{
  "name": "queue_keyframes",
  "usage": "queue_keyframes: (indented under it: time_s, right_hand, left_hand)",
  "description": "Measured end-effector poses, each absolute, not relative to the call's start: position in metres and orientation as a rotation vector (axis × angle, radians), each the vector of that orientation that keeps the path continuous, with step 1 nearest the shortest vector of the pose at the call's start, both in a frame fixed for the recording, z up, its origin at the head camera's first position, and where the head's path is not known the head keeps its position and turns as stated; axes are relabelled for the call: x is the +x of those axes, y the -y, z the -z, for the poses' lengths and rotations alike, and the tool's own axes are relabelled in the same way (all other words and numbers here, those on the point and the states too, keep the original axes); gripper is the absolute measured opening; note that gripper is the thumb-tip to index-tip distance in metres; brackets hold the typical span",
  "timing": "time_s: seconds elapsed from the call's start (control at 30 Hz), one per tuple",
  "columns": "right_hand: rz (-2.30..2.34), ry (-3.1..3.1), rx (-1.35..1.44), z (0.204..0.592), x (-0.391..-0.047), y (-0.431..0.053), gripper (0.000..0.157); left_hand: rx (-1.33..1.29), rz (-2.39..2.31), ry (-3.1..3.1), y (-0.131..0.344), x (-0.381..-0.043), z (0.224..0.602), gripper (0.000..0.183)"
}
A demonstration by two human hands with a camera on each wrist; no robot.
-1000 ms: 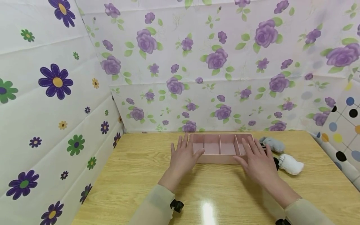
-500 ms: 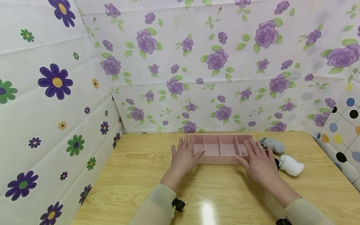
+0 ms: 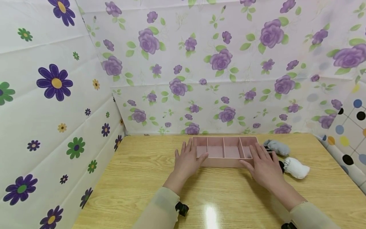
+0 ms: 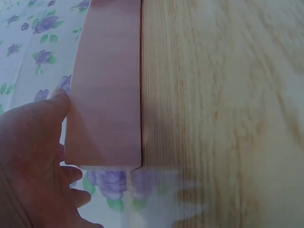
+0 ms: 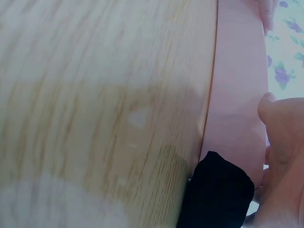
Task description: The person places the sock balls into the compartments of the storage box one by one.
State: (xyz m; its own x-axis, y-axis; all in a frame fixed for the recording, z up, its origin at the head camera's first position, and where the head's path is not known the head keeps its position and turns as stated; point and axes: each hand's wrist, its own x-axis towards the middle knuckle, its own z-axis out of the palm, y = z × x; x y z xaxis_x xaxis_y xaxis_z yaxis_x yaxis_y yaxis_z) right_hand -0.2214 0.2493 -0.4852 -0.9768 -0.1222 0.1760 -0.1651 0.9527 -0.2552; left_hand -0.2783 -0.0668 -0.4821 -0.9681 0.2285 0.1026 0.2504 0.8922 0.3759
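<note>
A pink divided box (image 3: 221,162) lies lengthwise at the back of the table, its compartments facing up. My left hand (image 3: 186,162) rests at its left end with fingers extended and the thumb at the front rim; the left wrist view shows that thumb against the edge of the box's front wall (image 4: 107,95). Across from it, my right hand (image 3: 264,167) lies over the right end, fingers spread and straight, thumb by the front rim. Beside the right hand sit a white cloth bundle (image 3: 297,168) and a grey one (image 3: 277,147), apparently rolled socks. A black cloth bundle (image 5: 218,194) is partly hidden.
The wooden table (image 3: 137,184) extends in front of the box and to both sides. A flowered cloth wall (image 3: 200,105) stands right behind the box. Patterned side walls flank the table, purple and green daisies on the left, coloured dots (image 3: 344,140) on the right.
</note>
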Motion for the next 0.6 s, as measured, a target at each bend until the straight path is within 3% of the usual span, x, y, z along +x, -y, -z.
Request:
queue_keyframes:
  time_s: [0.6]
  right_hand:
    - [-0.41, 2.947, 0.306, 0.4879, -0.2278, -0.2472, 0.097]
  left_hand:
    - [-0.352, 0.669, 2.969, 0.0717, -0.2744, 0.4852, 0.094]
